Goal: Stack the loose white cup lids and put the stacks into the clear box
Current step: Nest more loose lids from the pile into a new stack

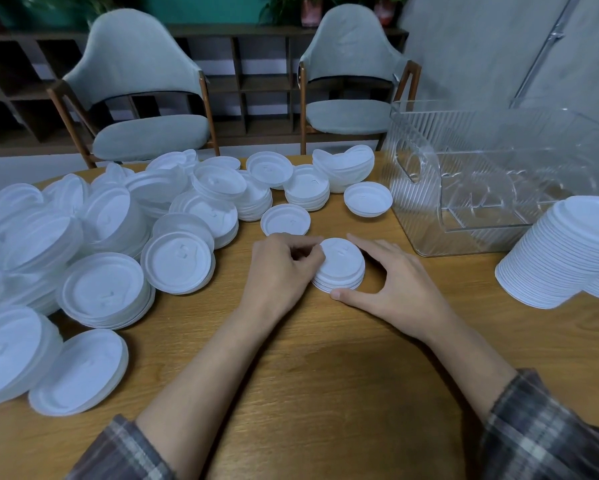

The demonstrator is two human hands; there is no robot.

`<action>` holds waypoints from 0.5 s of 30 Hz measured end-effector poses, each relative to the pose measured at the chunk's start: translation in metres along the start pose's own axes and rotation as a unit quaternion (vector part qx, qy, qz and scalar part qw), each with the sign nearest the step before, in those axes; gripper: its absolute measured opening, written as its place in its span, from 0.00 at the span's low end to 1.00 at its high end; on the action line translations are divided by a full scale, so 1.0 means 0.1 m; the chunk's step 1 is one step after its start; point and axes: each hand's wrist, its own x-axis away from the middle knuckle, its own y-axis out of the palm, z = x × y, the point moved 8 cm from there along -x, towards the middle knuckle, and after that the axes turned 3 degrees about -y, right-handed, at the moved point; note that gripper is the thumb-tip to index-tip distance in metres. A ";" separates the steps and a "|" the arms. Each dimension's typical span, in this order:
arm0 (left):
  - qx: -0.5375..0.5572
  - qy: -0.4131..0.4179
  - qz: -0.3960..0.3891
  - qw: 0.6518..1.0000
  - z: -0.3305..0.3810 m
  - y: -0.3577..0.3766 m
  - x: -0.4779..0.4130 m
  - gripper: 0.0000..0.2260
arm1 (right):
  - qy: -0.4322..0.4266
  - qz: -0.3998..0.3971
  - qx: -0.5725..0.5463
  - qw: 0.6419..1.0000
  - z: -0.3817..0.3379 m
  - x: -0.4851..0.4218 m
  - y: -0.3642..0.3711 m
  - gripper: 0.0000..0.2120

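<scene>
The left hand [284, 268] has its fingers curled in, pinching the left rim of the stack [343, 266], with the thumb laid over the far edge. The right hand [391, 282] is spread wide and nearly flat. Its thumb touches the near rim and its forefinger runs along the far right side, so it brackets the stack and does not clamp it. We read this hold as alignment: the two hands square the nested lids so the rims seat evenly before lifting.

The stack is short and sits dome up on the table [325, 393], directly in front of us and between the hands. We judge that it needs more lids before transfer.

The loose lids [118, 237] cover the left half of the table in a rough heap of small stacks, near the left hand for feeding. The box [415, 202] stands to the right, just beyond the right hand, with its open top toward us; we see no lids inside it. A tall stack [568, 251] lies tilted beside the near right of the box, probably staged for loading.

Two chairs [145, 98] stand behind the table.
</scene>
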 end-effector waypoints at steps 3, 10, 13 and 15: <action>-0.002 0.001 -0.002 1.000 -0.01 0.01 0.01 0.09 | 0.002 -0.003 0.000 1.000 0.01 0.00 0.02 0.47; -0.016 0.020 -0.010 1.000 0.01 0.04 0.01 0.08 | 0.002 0.005 0.008 1.000 -0.01 -0.01 0.01 0.44; -0.039 0.051 -0.022 0.998 0.05 0.05 0.03 0.07 | 0.005 0.003 0.007 1.000 -0.01 -0.01 0.01 0.44; -0.067 0.095 0.007 0.993 0.09 -0.03 0.04 0.06 | 0.008 0.002 0.006 1.000 -0.01 -0.02 0.01 0.43</action>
